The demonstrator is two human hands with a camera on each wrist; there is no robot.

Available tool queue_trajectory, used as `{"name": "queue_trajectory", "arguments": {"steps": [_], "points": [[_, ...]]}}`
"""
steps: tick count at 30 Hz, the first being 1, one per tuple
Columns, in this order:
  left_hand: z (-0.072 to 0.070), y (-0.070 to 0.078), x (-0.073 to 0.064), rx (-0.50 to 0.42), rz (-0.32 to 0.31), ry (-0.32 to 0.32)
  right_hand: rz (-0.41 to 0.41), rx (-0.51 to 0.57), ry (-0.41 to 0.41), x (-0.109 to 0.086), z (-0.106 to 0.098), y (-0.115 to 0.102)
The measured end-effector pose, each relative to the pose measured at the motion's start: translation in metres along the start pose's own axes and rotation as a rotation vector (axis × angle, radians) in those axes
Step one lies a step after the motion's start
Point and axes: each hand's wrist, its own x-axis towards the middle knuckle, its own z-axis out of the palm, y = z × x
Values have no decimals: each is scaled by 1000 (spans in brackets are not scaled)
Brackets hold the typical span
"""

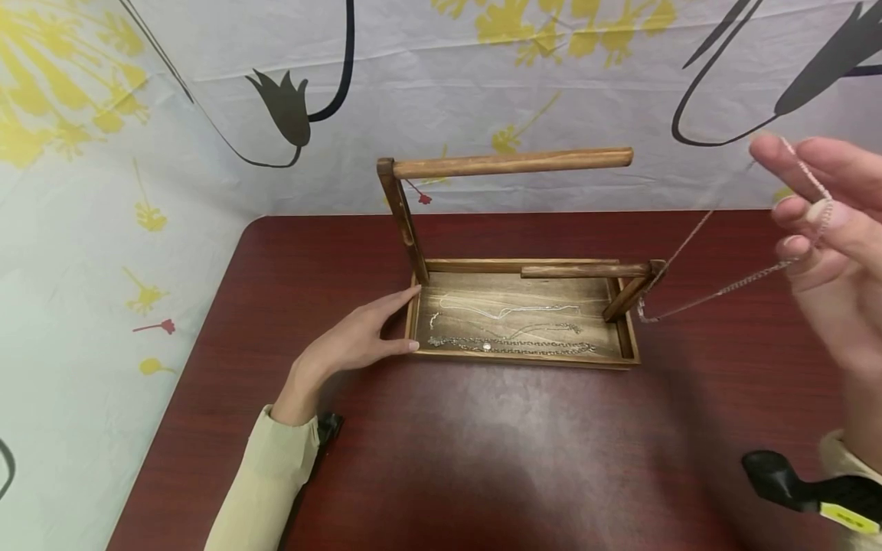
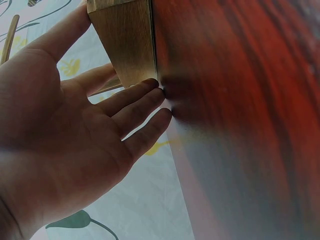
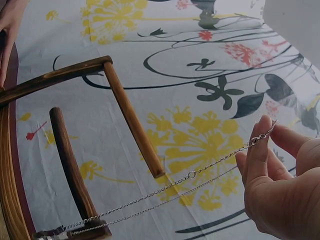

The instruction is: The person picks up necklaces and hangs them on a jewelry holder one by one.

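Looks like a small indoor corner to me, kinda homey, though I can't say for sure it's a house. Big giveaway is the printed cloth (image 1: 413,92) beyond both hands: creased white fabric with yellow dandelion-type heads (image 3: 192,147) and dark grey tulip shapes (image 1: 282,107). It's also out to the left of the left hand (image 1: 344,337), so the spot's walled in on two sides. The surface (image 1: 510,428) under the hands is reddish-brown with a wood-look grain and a rounded far corner past the left hand, more dining table or desk than workbench. Black gear (image 1: 775,474) on the wrist below the right hand (image 1: 837,237) gives slight filming-setup vibes.
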Motion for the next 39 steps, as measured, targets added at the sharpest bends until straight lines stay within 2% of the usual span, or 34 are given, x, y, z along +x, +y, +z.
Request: {"name": "queue_trajectory", "arguments": {"steps": [5, 9, 11, 13, 18, 20, 23, 27, 39], "points": [[0, -1, 0, 1, -10, -4, -12, -22, 7, -5, -8, -6], [1, -2, -1, -1, -17, -6, -12, 23, 2, -6, -14, -9], [2, -2, -1, -1, -20, -4, -26, 12, 7, -6, -17, -10], [2, -2, -1, 2, -21, -4, -68, -111, 30, -6, -20, -12], [1, -1, -1, 2, -11, 3, -98, -242, 141, -1, -26, -18], [1, -1, -1, 2, -5, 7, -85, -206, 179, 1, -27, -19], [1, -1, -1, 1, -2, 9, -81, -235, 202, 3, -28, -20], [1, 0, 0, 1, -5, 5, -76, -236, 205, 5, -28, -18], [1, 0, 0, 3, -4, 3, -61, -118, 195, 8, -37, -15]]}}
